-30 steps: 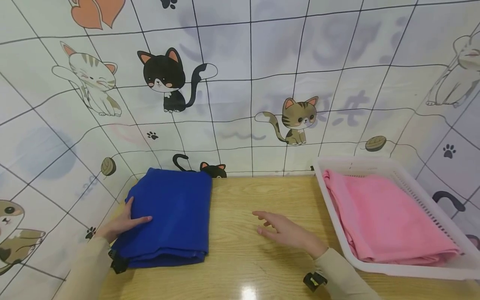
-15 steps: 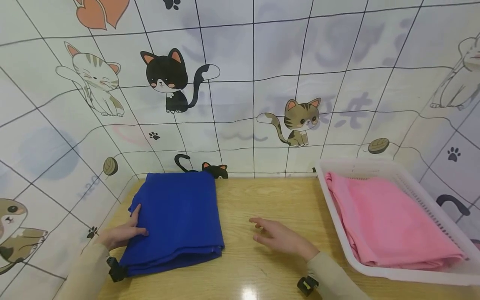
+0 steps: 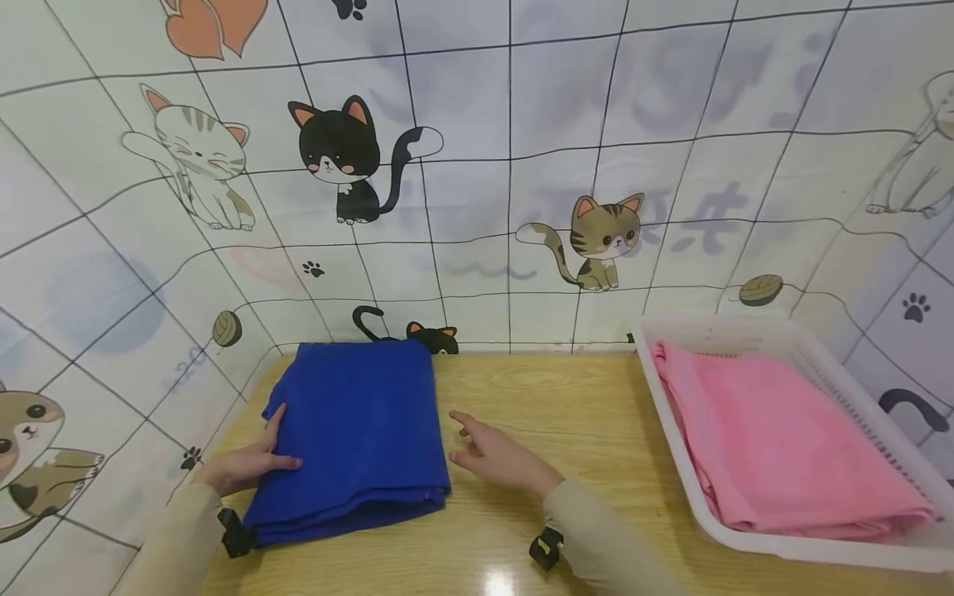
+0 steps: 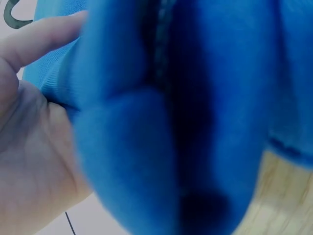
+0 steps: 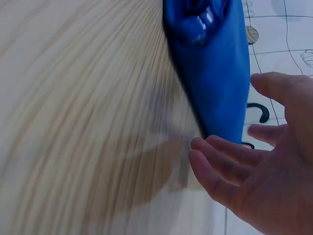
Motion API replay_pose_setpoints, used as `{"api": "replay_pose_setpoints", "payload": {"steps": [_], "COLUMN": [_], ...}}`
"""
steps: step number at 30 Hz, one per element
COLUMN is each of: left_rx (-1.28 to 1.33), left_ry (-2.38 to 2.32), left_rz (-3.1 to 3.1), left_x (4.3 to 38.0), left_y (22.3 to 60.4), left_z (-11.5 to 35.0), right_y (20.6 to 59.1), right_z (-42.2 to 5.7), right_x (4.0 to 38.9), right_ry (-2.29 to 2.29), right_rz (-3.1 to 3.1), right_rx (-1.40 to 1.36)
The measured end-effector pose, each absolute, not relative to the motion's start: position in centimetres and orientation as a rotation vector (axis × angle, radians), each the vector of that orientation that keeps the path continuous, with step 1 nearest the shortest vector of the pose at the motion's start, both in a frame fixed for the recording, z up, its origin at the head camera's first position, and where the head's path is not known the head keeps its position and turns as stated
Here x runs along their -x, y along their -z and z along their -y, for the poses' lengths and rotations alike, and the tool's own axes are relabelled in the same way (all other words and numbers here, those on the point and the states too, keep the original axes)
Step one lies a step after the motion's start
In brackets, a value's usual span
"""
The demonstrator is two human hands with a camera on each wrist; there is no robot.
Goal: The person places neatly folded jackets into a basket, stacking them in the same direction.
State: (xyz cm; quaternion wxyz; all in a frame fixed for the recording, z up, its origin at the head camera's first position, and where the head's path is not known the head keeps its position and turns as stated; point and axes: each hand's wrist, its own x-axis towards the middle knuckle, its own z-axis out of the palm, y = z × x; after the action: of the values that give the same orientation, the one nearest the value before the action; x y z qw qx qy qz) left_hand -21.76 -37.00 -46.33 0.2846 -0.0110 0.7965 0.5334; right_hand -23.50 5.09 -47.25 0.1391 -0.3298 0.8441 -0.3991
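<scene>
A folded blue cloth [image 3: 365, 422] lies on the table's left side, its layered near edge facing me and sagging open a little. At its left edge my left hand [image 3: 249, 465] grips it, thumb across the top; the other fingers are partly hidden by the fabric. The left wrist view shows thick blue folds [image 4: 127, 147] close up, beside the palm [image 4: 39, 152]. My right hand [image 3: 501, 454] hovers just right of the cloth with fingers spread and nothing in them. In the right wrist view its fingertips [image 5: 198, 144] point at the cloth's side [image 5: 210, 88].
A white plastic basket [image 3: 674, 439] stands at the right, with a folded pink cloth [image 3: 790, 439] inside. The wooden table [image 3: 551, 389] meets a cat-patterned wall covering [image 3: 469, 190] at the back and sides.
The blue cloth has turned slightly and shifted toward me and to the right, my left hand going with it. My right hand has moved left, close to the cloth's right edge.
</scene>
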Motion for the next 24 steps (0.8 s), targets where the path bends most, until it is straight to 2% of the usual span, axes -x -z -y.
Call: {"api": "replay_pose_setpoints", "payload": {"steps": [10, 24], "left_rx": [0.002, 0.04], "left_ry": [-1.425, -1.425], "left_rz": [-2.163, -2.173], "left_x": [22.1, 21.6], "left_y": [46.3, 46.2], "left_z": [36.4, 36.7], "right_y": [47.3, 47.2], "right_z": [-1.0, 1.4], "right_x": [25.1, 27.2], "right_ry": [1.341, 1.432], "right_rz": [-2.392, -2.28], "right_rx": [0.785, 0.671]}}
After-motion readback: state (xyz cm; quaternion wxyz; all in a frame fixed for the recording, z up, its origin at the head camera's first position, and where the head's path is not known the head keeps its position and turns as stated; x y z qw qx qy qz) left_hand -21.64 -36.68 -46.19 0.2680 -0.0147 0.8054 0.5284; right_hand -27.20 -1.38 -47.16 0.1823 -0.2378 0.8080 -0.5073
